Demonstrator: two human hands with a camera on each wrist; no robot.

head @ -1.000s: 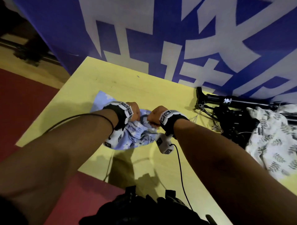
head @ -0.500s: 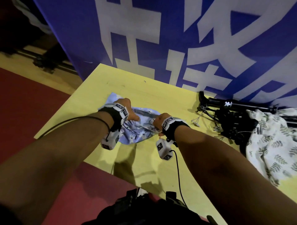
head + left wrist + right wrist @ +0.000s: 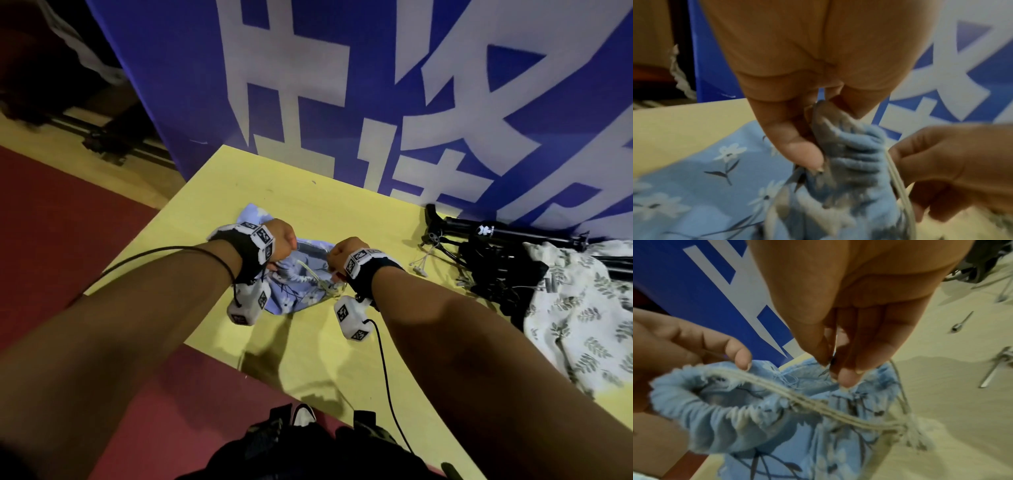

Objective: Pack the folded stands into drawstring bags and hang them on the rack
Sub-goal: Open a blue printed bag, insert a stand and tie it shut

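Pinching the gathered rim of the blue floral drawstring bag [image 3: 301, 274] on each side, your two hands hold its mouth partly open above the yellow table [image 3: 342, 359]. Your left hand [image 3: 279, 240] clamps the puckered hem between thumb and curled fingers; your right hand [image 3: 342, 255] nips the opposite edge between thumb tip and fingertips [image 3: 846, 378]. The pale drawstring [image 3: 807, 404] runs slack across the opening between the two grips, and the bag's body lies flat under them.

Beyond your right hand, well apart from the bag, the folded stands [image 3: 496, 246] lie in a black heap against the blue banner [image 3: 376, 102], long axes running roughly left to right along the table's far edge. A leaf-print cloth [image 3: 582, 318], perhaps another bag, partly covers them. In my judgement the right hand is the nearer one for fetching a stand, and the mouth faces away from that heap, so it needs widening and turning first. No rack is in view.
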